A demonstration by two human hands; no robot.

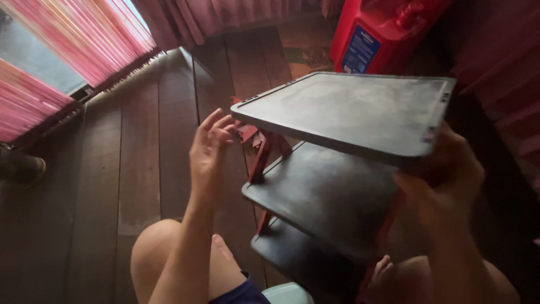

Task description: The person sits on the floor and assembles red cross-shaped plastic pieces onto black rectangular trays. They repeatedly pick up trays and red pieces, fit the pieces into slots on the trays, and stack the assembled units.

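A small rack of three dark rectangular shelves [349, 110] on red posts [261, 157] stands tilted in front of me, above my knees. My left hand [209, 152] is raised beside the top shelf's left corner, fingers spread, holding nothing; its fingertips are just short of the shelf edge. My right hand [444, 186] is blurred and grips the rack at its right side, under the top shelf's near right corner, around a red post. The middle shelf [326, 194] and the bottom shelf [304, 259] show below.
Dark wooden floorboards [140, 169] run away from me. Pink striped curtains [67, 50] hang at the left and along the back. A red plastic container [377, 34] stands at the back right. A shoe [19, 168] lies at the left edge. My bare knee [163, 247] is low centre.
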